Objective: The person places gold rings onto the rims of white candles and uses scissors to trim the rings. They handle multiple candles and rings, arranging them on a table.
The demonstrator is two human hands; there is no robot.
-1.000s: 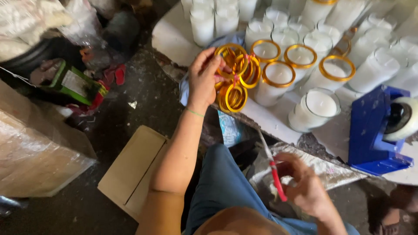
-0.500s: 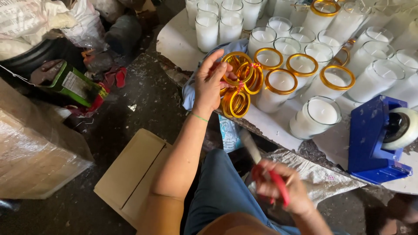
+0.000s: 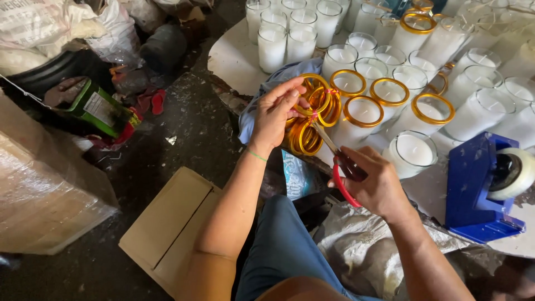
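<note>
Raised from the lap since half a second earlier, the right hand (image 3: 374,181) had brought the red-handled scissors (image 3: 337,167) up to the bundle of gold rings (image 3: 312,114), where before it had held them low beside the knee. Its fingers were closed through the red handles, and the blades pointed up and left, their tips at the lower rings of the bundle; whether the blades were parted could not be made out. Nearest the camera, a blue trouser leg (image 3: 284,245) filled the bottom of the view, with a flat cardboard box (image 3: 167,228) on the dark floor to its left and a crumpled pale sack (image 3: 368,245) to its right. Above them the left hand (image 3: 276,114) pinched the bundle of gold rings between thumb and fingertips, its grip shut on the topmost rings, while the rest hung below, tied with pink string, over the near edge of the white desk (image 3: 231,56). A blue cloth (image 3: 267,92) lay on the desk under that hand. Just beyond stood 4 white glass candles (image 3: 412,153) capped with gold rings, and further back many more uncapped ones. A blue tape dispenser (image 3: 482,187) sat at the right edge, and a green carton (image 3: 95,108) lay far left among bags.
</note>
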